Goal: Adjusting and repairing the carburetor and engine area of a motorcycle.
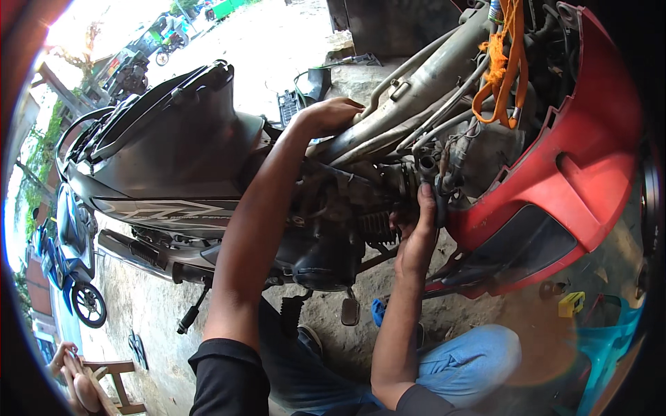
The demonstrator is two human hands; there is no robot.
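Partly stripped motorbike (166,149) before the person: left hand (329,116) at the pale frame tube (416,83), fingertips hidden, closure impossible to tell; right hand (416,246) beside the engine (377,227), thumb extended near a black pipe (428,165), grip likewise unclear; red panel (590,159) rightward

Rough, grey-brown ground (166,357) runs beneath the motorbike (173,149). On it lie dark sandals (138,349), a blue rag (378,312), a yellow box (571,304) and a teal bag (610,341); a wooden stool (121,367) stands at lower left.
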